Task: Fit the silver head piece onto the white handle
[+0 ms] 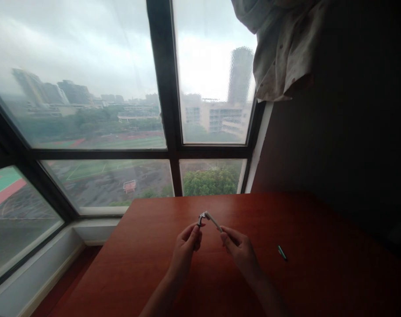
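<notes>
While both hands are hovering just above the desk (pixel 319 229), the left hand (pixel 186 247) is pinching the metal end of a small pale tool (pixel 207 218) and the right hand (pixel 239 248) is gripping its handle. Keeping both grips firm near the joint would steady it. A green pen (pixel 282 252) is lying apart, rightward.

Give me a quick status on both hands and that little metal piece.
Left hand and right hand both pinching small metal tool above red table. Green pen lies to the right, apart.
</notes>
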Motion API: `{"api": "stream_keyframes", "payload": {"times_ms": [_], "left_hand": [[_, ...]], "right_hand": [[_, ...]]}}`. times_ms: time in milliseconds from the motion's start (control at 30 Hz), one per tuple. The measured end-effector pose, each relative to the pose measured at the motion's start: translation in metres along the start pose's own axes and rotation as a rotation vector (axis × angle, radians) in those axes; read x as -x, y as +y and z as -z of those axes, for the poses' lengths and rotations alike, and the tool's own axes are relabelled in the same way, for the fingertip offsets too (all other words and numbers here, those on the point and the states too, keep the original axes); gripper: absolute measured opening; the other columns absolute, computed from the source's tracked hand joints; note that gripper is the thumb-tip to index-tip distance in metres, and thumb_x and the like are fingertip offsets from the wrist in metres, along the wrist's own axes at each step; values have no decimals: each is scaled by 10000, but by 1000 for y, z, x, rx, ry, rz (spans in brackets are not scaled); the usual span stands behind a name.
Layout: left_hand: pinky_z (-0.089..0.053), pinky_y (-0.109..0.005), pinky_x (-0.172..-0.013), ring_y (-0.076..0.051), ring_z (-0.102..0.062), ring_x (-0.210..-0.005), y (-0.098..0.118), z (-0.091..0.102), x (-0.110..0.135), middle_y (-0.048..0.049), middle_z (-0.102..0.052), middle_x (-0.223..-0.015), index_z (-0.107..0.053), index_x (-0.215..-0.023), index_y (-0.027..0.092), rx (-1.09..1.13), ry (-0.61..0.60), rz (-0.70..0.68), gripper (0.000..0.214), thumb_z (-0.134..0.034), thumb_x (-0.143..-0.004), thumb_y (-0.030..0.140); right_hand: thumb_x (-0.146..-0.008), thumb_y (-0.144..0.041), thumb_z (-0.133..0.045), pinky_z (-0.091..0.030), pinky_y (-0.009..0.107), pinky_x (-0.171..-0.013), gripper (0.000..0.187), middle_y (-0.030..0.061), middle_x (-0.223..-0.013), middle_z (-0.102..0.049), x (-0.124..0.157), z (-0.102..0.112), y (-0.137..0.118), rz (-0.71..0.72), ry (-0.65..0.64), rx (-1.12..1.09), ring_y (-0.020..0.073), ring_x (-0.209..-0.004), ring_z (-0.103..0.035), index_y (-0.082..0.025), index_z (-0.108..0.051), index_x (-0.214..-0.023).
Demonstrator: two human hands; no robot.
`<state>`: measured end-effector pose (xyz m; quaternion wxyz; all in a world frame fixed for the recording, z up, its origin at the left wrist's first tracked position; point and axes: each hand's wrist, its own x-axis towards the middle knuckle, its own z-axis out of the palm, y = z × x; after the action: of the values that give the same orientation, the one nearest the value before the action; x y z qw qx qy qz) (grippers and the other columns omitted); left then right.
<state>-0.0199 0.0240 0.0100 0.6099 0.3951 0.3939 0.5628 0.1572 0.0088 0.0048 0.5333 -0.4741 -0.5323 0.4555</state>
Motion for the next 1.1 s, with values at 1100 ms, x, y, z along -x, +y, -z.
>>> {"api": "stream_keyframes", "payload": {"times_ms": [1100], "left_hand": [[-271,-182,-479,-66,-378,-531,0,-5,4,27,-458,-632,-682,-952,130,87,10,-26,379,-709,-749,449]], "right_hand": [[-800,-530,-613,-322,216,-478,519,7,-637,-529,2,-3,-1,-24,-54,-43,103,-532,-431,-95,-698,-1070]]}}
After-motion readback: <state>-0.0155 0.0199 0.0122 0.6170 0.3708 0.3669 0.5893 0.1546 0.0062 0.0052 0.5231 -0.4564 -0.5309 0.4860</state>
